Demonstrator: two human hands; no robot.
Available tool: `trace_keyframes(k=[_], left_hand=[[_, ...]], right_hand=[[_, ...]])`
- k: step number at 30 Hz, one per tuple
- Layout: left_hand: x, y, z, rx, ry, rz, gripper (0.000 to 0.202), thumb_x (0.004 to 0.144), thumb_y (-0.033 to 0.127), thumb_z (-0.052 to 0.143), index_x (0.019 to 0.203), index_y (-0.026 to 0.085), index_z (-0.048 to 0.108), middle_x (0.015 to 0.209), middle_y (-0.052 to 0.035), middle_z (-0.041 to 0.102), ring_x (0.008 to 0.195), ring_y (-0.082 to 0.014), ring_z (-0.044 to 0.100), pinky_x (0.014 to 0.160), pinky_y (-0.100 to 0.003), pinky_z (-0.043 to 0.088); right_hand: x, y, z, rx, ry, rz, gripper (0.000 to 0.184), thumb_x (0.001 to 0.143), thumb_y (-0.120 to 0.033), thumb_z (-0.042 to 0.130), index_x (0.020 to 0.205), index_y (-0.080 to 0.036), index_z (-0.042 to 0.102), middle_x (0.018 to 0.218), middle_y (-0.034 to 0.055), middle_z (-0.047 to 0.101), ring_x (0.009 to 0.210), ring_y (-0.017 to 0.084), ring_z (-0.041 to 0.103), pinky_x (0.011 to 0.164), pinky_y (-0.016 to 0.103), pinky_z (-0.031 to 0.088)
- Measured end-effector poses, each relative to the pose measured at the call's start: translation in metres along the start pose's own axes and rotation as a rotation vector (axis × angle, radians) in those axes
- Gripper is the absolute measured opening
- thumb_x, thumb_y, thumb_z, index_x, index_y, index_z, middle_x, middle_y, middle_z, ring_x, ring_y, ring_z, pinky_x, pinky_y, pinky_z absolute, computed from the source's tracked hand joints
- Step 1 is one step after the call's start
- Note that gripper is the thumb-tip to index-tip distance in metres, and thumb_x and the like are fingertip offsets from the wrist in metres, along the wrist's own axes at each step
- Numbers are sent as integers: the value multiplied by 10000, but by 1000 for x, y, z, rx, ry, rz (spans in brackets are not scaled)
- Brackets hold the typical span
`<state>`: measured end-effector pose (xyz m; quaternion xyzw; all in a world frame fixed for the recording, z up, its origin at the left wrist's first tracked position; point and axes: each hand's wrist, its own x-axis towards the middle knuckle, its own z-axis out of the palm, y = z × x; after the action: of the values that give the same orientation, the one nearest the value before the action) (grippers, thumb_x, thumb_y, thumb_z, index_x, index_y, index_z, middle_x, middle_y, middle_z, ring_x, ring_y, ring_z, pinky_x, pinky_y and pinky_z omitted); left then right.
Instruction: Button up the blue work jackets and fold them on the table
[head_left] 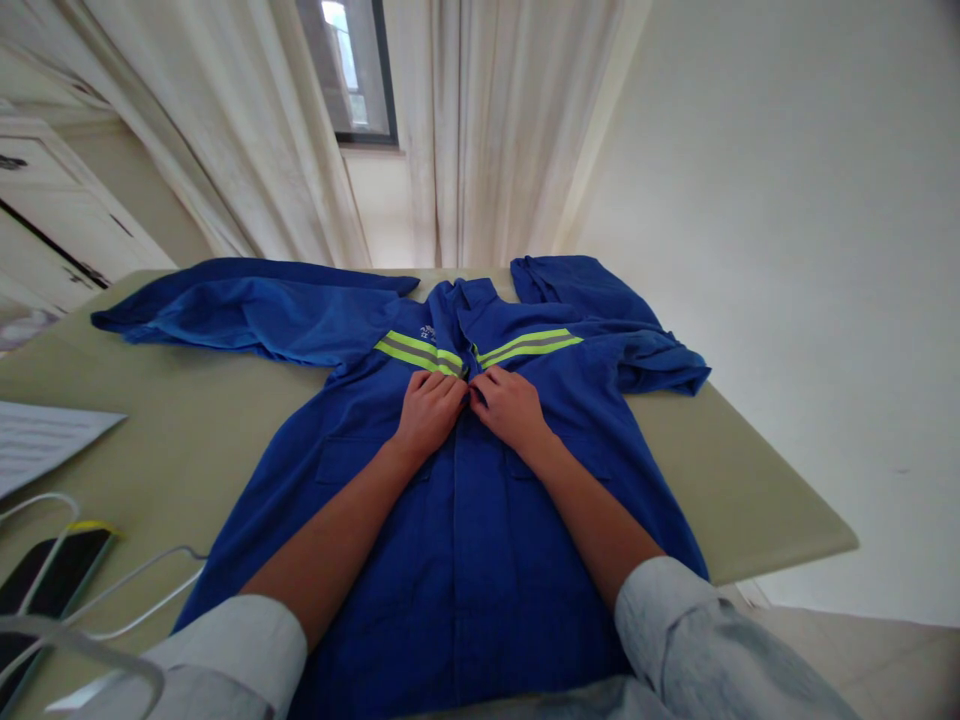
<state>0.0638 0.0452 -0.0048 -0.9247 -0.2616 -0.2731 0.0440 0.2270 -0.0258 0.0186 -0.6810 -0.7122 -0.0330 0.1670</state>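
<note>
A blue work jacket (487,540) lies front up, its collar toward the far edge and its sleeves spread to both sides. Yellow-green and grey reflective strips cross its chest. My left hand (433,408) pinches the front placket just below the strip. Close beside it, my right hand (506,402) grips the other side of the same placket, fingertips nearly meeting. Whatever small fastening sits between the fingers is hidden. Above the hands the placket gapes toward the collar; below them it lies flat.
The jacket rests on a greenish-beige table (757,490). At the left are a printed sheet (45,440), a dark phone (56,575) and white cables (142,590). Curtains (510,130) and a window (352,70) stand behind; a pale wall (810,250) rises on the right.
</note>
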Motion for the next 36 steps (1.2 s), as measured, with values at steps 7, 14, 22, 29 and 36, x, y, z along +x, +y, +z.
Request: trace_keyframes(k=[7,14,22,29,36], left_hand=[[1,2,0,34,-21,29,205,1012,183,530,863,242,658,832,-75,691,895,-279,595,897,-438,391],[0,0,4,35,6,42,169,1005,186,561,890,244,670,868,-65,717,912,-270,605,910,-431,387],[0,0,4,114,72,103,187,1015,164,557,865,225,649,809,-38,694,863,-246,606,893,-412,386],[0,0,5,73,63,89,204,1000,138,552,843,226,650,806,-49,694,871,-249,612,922,-417,387],[0,0,2,2,-3,20,114,990,193,596,994,238,701,947,-55,748,959,-261,626,918,-443,382]], right_hand=[[0,-19,-2,-163,-93,109,174,1023,-225,538,1102,-160,679,1065,167,705,919,285,703,744,349,476],[2,-17,-8,-124,-167,182,208,1049,-243,488,1142,-163,655,1124,166,700,955,282,726,764,343,522],[-2,-22,-12,-163,-196,183,209,1044,-250,461,1158,-183,623,1161,130,686,1001,271,721,791,341,558],[1,-27,-9,-179,-201,182,188,1042,-203,462,1171,-162,591,1171,163,674,1038,263,715,800,314,552],[5,-16,-7,-94,-172,214,194,1017,-206,508,1136,-154,653,1147,148,718,962,264,729,800,330,533]])
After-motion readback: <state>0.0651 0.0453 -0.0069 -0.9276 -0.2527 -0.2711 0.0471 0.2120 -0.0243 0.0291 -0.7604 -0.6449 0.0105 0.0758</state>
